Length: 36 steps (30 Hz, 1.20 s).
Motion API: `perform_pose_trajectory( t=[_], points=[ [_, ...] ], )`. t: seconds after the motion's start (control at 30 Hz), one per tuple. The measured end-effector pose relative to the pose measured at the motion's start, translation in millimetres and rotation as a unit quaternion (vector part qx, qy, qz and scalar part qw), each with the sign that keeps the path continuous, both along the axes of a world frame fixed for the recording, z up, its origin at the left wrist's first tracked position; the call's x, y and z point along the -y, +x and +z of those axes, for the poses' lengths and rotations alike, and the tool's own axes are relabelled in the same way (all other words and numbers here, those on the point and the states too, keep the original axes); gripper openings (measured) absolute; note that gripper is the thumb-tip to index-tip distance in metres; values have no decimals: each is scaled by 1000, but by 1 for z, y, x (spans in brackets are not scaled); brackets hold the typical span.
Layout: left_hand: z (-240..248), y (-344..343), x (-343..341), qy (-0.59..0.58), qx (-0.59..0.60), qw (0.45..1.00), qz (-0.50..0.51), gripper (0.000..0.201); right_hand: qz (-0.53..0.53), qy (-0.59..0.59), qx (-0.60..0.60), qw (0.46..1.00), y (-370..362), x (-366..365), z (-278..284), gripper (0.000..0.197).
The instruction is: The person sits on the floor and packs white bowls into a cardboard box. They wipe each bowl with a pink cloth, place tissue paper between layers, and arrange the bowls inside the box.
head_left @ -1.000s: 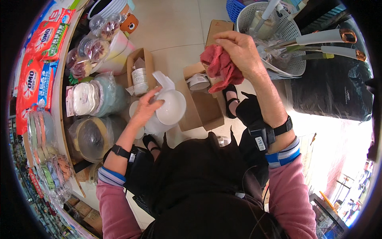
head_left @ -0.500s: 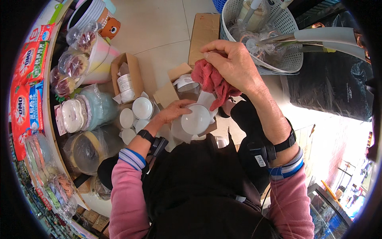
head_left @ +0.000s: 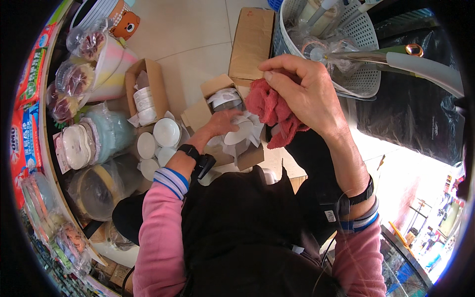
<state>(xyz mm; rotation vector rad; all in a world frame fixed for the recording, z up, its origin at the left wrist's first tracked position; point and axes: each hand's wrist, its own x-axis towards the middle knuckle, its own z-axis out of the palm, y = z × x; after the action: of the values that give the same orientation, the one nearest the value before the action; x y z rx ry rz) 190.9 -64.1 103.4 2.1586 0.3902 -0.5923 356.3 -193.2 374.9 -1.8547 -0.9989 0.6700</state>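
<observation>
My left hand [head_left: 221, 124] is closed at the rim of a white bowl [head_left: 239, 134], which is at an open cardboard box [head_left: 251, 157] with white paper around it. Part of the grip is hidden under the fingers. More white bowls [head_left: 226, 101] lie wrapped in paper at the far end of that box. Bunched in my right hand [head_left: 309, 94] is a red cloth [head_left: 274, 113], hanging just right of the box. Left of my left wrist, several white bowls [head_left: 166, 132] stand close together on the floor.
Behind them is another open box [head_left: 157, 89] holding stacked white bowls. A closed carton [head_left: 251, 42] and a grey perforated basket [head_left: 357, 64] with long-handled goods stand at the far right. Wrapped dishes [head_left: 106, 133] and pails [head_left: 111, 67] line the left shelf.
My left hand and the white bowl have moved over the open box, and the bowl now shows less of its inside. My right hand still holds the cloth, slightly lower.
</observation>
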Motion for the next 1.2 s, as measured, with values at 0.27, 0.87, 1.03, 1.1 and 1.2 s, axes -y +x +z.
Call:
perform_pose_trajectory(
  t=[0.27,0.87,1.03,1.1,1.2],
  points=[
    [-18,-5,-8,-65,80,994,37,54,-10,3,0,1000,1,4,2,20],
    [-43,-17,4,170,154,973,-1,42,74,-174,196,962,-5,5,-69,23],
    [-30,-31,9,194,213,958,-11,45,201,-410,162,875,-20,1,-162,49],
    [-25,-38,12,195,248,949,-16,48,239,-433,142,857,-17,2,-189,56],
    [-21,-44,14,205,255,944,-36,52,312,-390,115,859,-17,-8,-216,66]
  ],
)
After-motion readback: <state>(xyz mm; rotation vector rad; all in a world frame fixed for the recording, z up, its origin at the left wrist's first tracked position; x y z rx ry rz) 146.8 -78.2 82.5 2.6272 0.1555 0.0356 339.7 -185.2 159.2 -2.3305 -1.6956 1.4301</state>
